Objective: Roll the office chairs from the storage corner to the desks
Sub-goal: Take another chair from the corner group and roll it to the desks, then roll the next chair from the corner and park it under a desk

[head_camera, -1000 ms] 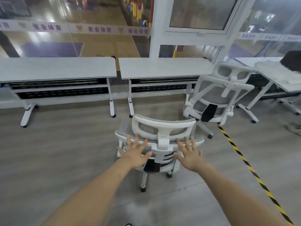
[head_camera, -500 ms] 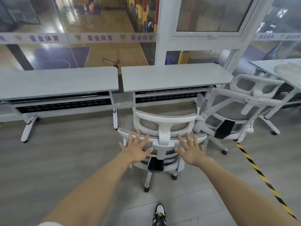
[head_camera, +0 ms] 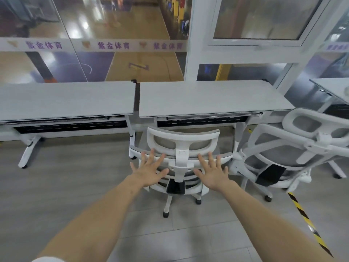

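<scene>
The right-hand bench (head_camera: 213, 97) stands just ahead; your chair (head_camera: 182, 148) already noses under its edge. Push straight, clear of the neighbouring chair (head_camera: 294, 148). Your left hand (head_camera: 150, 172) and right hand (head_camera: 212, 173) press its backrest, fingers spread flat.

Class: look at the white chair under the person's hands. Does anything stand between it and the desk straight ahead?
Nothing visible does. The chair faces the desk with only bare floor between. A second chair stands to its right, beside the path, not in it.
</scene>
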A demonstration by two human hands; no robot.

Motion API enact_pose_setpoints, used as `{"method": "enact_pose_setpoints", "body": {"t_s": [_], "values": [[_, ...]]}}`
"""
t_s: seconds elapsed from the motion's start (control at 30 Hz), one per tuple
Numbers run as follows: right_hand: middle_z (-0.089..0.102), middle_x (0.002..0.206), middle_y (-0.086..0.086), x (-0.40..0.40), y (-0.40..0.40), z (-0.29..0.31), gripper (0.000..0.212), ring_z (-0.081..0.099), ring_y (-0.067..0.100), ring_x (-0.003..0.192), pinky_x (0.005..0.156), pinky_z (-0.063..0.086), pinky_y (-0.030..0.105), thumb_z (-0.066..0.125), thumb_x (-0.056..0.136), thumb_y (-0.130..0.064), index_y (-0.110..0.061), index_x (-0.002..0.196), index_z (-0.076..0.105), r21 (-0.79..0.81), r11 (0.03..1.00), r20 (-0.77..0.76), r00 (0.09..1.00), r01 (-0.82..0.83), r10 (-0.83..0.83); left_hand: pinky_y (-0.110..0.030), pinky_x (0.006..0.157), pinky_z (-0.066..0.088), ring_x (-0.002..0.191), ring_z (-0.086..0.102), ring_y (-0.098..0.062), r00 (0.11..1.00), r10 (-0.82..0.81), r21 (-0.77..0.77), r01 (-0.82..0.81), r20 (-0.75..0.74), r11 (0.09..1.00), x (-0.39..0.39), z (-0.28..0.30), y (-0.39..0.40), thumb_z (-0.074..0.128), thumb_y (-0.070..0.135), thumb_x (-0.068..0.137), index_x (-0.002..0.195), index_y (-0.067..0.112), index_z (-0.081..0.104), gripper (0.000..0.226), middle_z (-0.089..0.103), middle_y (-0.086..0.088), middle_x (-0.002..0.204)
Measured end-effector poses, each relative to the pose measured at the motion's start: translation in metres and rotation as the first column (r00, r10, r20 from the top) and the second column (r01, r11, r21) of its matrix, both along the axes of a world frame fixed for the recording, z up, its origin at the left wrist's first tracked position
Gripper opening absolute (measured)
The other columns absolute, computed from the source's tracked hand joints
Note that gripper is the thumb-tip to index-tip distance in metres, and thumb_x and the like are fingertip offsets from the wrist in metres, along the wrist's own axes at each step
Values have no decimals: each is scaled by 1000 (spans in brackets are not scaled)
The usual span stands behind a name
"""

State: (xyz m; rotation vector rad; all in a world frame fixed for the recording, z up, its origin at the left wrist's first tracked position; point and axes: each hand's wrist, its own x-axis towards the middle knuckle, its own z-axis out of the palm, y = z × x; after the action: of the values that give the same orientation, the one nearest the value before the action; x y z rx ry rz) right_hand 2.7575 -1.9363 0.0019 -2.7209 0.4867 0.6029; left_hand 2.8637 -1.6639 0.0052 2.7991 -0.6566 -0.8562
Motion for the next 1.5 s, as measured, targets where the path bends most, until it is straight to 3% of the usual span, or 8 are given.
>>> {"method": "enact_pose_setpoints", "body": {"t_s": [0.37, 0.5, 0.67, 0.77, 0.9, 1.03, 1.23, 1.5], "values": [[-36, 166, -6, 34, -19, -2, 79, -32, 33, 154, 125, -2, 66, 32, 100, -72, -54, 157, -20, -27, 999, 25, 999, -45, 46, -73, 119, -8, 152, -34, -33, 987, -40, 126, 20, 154, 992, 28, -2, -22, 16, 85, 93, 154, 52, -27, 82, -43, 6, 161], [-30, 170, 2, 14, -2, 0, 84, -21, 34, 158, 126, 3, 64, 45, 103, -54, -40, 163, -12, -93, 994, 80, 995, -49, 56, -68, 123, 2, 159, -13, -35, 981, -67, 173, 36, 180, 984, 4, 1, -9, 30, 71, 100, 162, 42, -14, 82, -29, -4, 169], [34, 161, 9, -24, 64, 3, 57, 27, 36, 151, 121, 24, 60, 47, 99, -47, -27, 152, 43, -129, 984, -6, 993, -120, 120, -59, 115, 32, 154, 23, -33, 987, 104, 150, -122, 119, 981, -66, 1, 59, 36, 56, 105, 162, 34, 23, 62, 27, -7, 168], [55, 143, 8, -46, 136, 15, 46, 50, 33, 132, 106, 44, 50, 47, 98, -45, -22, 137, 56, -107, 959, -8, 965, -262, 263, -50, 108, 38, 144, 39, -30, 953, 231, 95, -253, 197, 963, -121, 13, 125, 38, 52, 106, 152, 29, 39, 52, 45, -8, 154], [60, 128, 9, -87, 279, 36, 36, 59, 31, 114, 95, 50, 46, 45, 103, -44, -18, 124, 57, -116, 861, 32, 864, -495, 502, -48, 108, 43, 136, 48, -31, 855, 437, 68, -471, 278, 879, -218, 32, 248, 38, 55, 105, 147, 24, 45, 53, 52, -9, 146], [55, 143, 10, -163, 460, 59, 48, 55, 32, 128, 101, 48, 44, 42, 105, -42, -19, 146, 50, -125, 682, 81, 678, -720, 731, -47, 110, 41, 135, 51, -31, 696, 643, 53, -691, 319, 721, -356, 49, 401, 37, 55, 105, 148, 23, 45, 54, 53, -8, 146], [55, 146, 12, -353, 728, 81, 47, 55, 33, 131, 104, 50, 43, 43, 106, -37, -17, 148, 50, -81, 239, 97, 231, -968, 968, -47, 104, 46, 136, 49, -29, 270, 898, 30, -960, 347, 278, -624, 77, 594, 32, 54, 107, 156, 26, 36, 56, 48, -6, 151], [64, 136, 9, -661, 979, 115, 46, 62, 32, 121, 95, 54, 42, 42, 107, -43, -22, 146, 54, -136, -398, 175, -418, -907, 892, -47, 100, 44, 132, 50, -31, -327, 836, 1, -931, 441, -365, -986, 110, 702, 38, 51, 106, 148, 23, 43, 50, 53, -9, 141]]}}
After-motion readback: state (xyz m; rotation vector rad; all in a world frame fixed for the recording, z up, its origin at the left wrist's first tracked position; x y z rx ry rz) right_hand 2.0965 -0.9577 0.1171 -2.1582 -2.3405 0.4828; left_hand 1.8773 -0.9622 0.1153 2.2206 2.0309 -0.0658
